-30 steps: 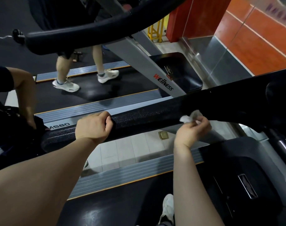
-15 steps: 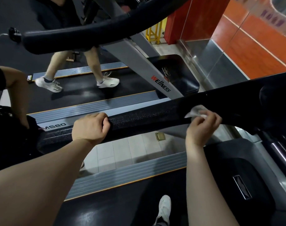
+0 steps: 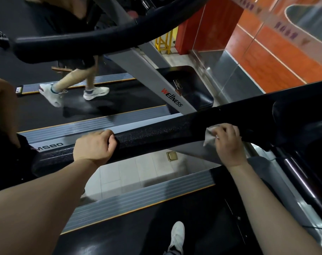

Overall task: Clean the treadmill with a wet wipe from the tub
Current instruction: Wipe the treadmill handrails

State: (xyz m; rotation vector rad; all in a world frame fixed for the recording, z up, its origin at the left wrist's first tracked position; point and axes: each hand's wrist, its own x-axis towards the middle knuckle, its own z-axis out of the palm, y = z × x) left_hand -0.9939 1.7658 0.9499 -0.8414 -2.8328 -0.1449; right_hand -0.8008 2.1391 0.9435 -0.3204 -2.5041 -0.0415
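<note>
Wiping a treadmill handrail point(image 3: 156, 138): right hand point(image 3: 228, 144) pinching wet wipe point(image 3: 209, 135) against bar, long axis running leftward toward gripping left hand point(image 3: 94, 146).

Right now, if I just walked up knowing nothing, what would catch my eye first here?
Probably the two hands on the black handrail that crosses the middle: the left hand grips it, while the right hand presses a white wipe against it further right. Next, the orange wall at upper right, and another person's white shoes on the neighbouring treadmill at upper left.
</note>
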